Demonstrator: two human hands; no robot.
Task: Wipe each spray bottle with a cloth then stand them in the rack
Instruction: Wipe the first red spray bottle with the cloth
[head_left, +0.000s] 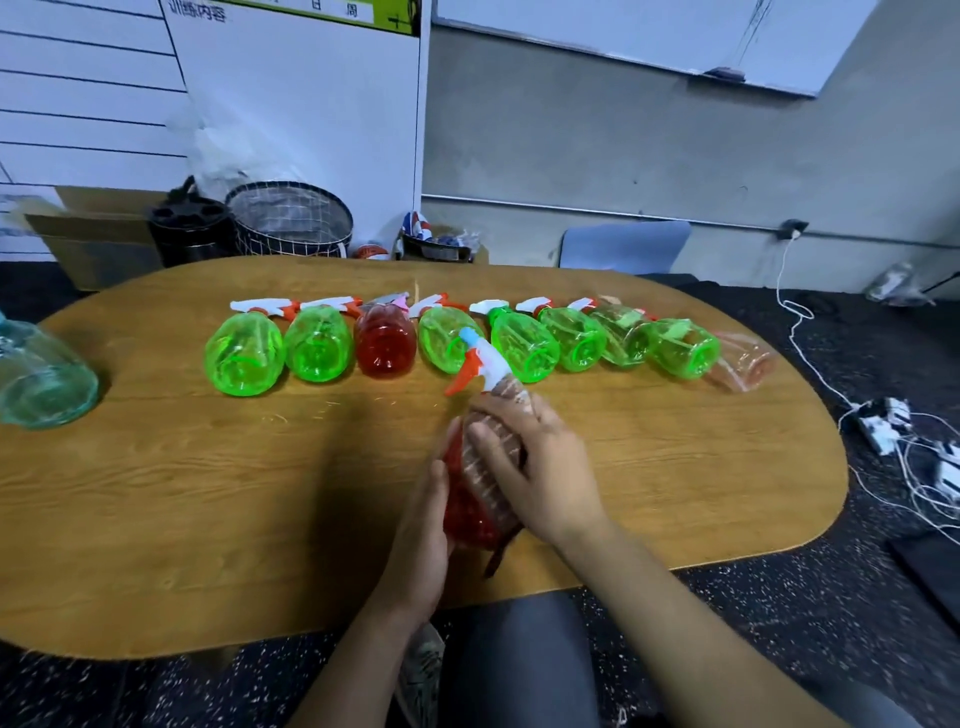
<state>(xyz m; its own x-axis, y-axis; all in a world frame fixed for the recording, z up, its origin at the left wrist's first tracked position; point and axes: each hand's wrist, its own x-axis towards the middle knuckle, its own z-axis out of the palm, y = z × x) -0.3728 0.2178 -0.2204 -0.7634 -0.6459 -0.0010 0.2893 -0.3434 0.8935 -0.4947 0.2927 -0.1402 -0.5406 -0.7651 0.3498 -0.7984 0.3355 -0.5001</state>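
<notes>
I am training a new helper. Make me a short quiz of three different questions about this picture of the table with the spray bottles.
1. True or false: every bottle in the row lying along the far side of the table is green.
2. Multiple choice: the bottle in the hands is A) green, B) red, C) blue.
3. Short answer: which hand lies over the top of that bottle?

Key
1. False: a red bottle lies third from the left, and a pale pinkish one ends the row on the right.
2. B
3. The right hand; the left hand supports it from the side.
</notes>
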